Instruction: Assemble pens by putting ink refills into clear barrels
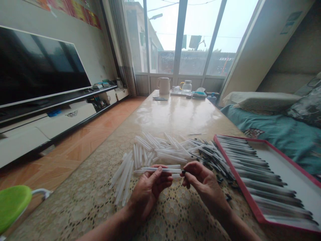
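The left hand (150, 189) is closed on at least 1 white tube (147, 170), over the table (170, 115), while the right hand (204, 182) pinches a small black cap (183, 172) by the tube's right end; whether these 2 touch, I cannot tell. Beyond lie loose tubes (173, 155), beside dark refills (213, 157) and a box (296, 167) of pens (265, 182).

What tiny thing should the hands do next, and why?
Maybe the right hand should gently push the black piece against the end of the white tube, because it pinches that piece right by the tube's end, while the left hand holds the tube.
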{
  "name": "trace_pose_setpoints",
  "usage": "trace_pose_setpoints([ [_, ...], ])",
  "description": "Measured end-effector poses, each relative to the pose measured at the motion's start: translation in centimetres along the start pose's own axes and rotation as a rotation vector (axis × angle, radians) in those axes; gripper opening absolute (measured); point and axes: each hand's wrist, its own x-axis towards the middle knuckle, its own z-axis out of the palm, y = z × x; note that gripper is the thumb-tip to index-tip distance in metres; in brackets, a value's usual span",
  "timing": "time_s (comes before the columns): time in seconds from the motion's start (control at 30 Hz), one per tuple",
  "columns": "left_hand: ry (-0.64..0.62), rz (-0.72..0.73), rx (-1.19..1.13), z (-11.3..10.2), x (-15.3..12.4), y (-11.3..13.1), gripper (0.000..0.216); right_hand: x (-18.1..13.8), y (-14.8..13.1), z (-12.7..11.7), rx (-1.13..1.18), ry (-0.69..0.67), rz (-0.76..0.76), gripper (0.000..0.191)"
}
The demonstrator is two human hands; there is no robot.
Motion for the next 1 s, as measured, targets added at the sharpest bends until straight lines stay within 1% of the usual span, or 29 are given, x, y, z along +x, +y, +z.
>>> trace_pose_setpoints([
  [0.17, 0.005, -0.004, 0.000, 0.11, -0.04, 0.02, 0.011, 0.05, 0.02, -0.08, 0.006, -0.004, 0.015, 0.022],
  [0.33, -0.017, -0.001, 0.001, 0.07, -0.11, -0.08, 0.010, 0.16, 0.13, -0.11, 0.006, 0.013, 0.031, 0.026],
  [0.47, -0.012, 0.003, 0.002, 0.01, 0.03, -0.13, 0.010, 0.23, 0.24, -0.18, 0.018, -0.006, 0.028, 0.023],
  [0.8, -0.016, 0.001, 0.005, 0.07, 0.15, -0.10, 0.012, 0.13, 0.14, -0.07, -0.008, -0.003, 0.040, 0.021],
  [1.0, -0.036, 0.011, 0.023, -0.07, 0.23, -0.37, 0.016, 0.22, 0.70, -0.18, 0.007, -0.014, 0.049, 0.024],
])
